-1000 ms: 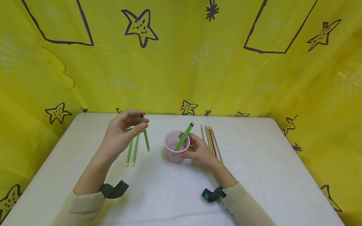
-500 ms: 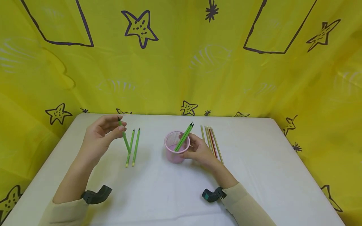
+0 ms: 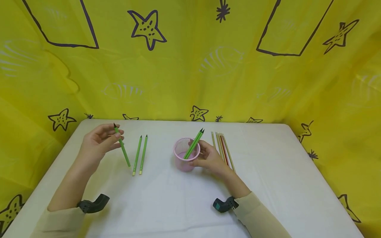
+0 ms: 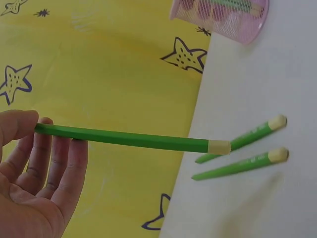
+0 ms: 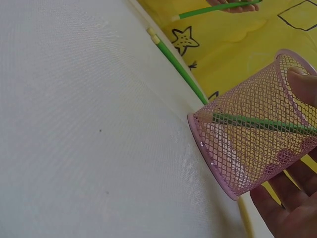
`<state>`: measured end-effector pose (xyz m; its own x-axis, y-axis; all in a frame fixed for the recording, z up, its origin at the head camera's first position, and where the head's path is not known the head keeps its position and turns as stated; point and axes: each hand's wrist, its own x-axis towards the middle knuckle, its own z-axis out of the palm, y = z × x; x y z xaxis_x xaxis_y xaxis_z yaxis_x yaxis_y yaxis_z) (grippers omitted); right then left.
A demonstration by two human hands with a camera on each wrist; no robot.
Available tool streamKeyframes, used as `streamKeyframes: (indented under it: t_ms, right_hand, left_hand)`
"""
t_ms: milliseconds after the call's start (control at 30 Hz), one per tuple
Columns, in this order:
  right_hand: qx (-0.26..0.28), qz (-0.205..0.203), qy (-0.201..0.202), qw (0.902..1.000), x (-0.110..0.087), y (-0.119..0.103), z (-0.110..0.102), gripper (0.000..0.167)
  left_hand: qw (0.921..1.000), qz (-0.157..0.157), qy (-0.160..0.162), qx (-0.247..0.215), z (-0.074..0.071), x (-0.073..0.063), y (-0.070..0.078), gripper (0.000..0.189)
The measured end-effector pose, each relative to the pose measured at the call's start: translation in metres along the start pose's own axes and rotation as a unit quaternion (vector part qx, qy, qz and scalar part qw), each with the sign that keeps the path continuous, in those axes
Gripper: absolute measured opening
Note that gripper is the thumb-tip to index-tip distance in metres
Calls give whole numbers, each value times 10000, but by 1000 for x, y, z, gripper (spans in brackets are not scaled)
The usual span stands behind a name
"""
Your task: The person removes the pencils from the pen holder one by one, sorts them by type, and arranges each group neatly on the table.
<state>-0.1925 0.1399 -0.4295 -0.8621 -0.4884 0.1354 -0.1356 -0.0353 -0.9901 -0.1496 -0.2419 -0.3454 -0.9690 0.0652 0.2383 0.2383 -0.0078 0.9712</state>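
My left hand (image 3: 99, 142) pinches a green pencil (image 4: 124, 137) near its dark tip, thumb against fingers; the pale eraser end slants down toward the table. Just right of it, two more green pencils (image 3: 143, 155) lie side by side on the white cloth. My right hand (image 3: 210, 159) grips a pink mesh pencil cup (image 5: 247, 134) from its right side, thumb at the rim. Inside the cup two green pencils (image 3: 193, 144) lean to the right, dark tips up. Part of the cup's far side is hidden by the right fingers.
Several gold pencils (image 3: 227, 152) and a red one (image 3: 224, 150) lie on the white table (image 3: 268, 165) behind the right hand, partly covered by it. A yellow patterned curtain (image 3: 178, 66) hangs behind and at both sides of the table.
My left hand has moved left with the green pencil, past the two lying pencils, which now show in full. The right hand and the cup have stayed put.
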Motion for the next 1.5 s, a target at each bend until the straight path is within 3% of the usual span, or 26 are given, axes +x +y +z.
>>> streamKeyframes:
  t_ms: [300, 767, 933, 1200, 1500]
  right_hand:
    - [-50, -33, -23, 10000, 1, 2, -1, 79]
    - [-120, 19, -12, 9999, 0, 1, -2, 80]
    - [-117, 55, 0, 9999, 0, 0, -1, 81]
    - [-133, 98, 2, 9999, -1, 0, -1, 82]
    - [-158, 132, 19, 9998, 0, -1, 0, 81]
  left_hand:
    - [9967, -697, 148, 389, -10, 10, -10, 26]
    - [9874, -1061, 45, 1177, -16, 24, -27, 24]
    - [9821, -1277, 41, 1386, -18, 30, -37, 31]
    - [9771, -1484, -82, 1524, -16, 35, -49, 59]
    - [9641, -1960, 56, 1789, -10, 40, -58, 60]
